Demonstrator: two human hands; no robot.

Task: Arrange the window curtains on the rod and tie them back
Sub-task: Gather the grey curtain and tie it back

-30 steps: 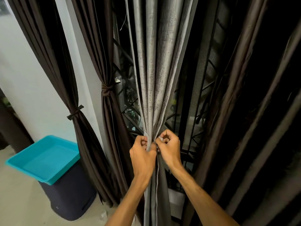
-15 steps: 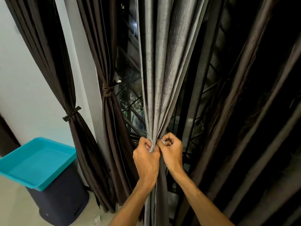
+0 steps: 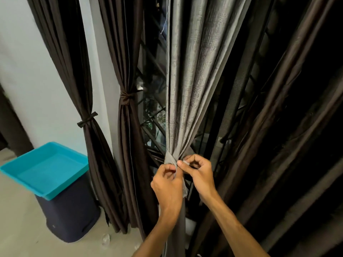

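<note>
A grey curtain (image 3: 193, 75) hangs in the middle, gathered into a narrow bunch at waist height by a grey tie band (image 3: 169, 159). My left hand (image 3: 168, 184) pinches the band's loose end just below the wrap. My right hand (image 3: 199, 173) pinches the other end with thumb and forefinger, right beside the knot. To the left hang two dark brown curtains, each tied back: one (image 3: 128, 127) at the window edge with its knot (image 3: 125, 96), one (image 3: 79, 71) on the wall with a thin tie (image 3: 87, 119). The rod is out of view.
Loose dark brown curtains (image 3: 278, 108) fill the right side. A window grille (image 3: 152, 125) shows between the grey and brown panels. A turquoise tray (image 3: 46, 167) lies on a dark bin (image 3: 68, 216) at the lower left, on a pale floor (image 3: 16, 229).
My two hands have drawn slightly apart, and the band's wrap now shows above my left hand. The view has shifted a little to the right.
</note>
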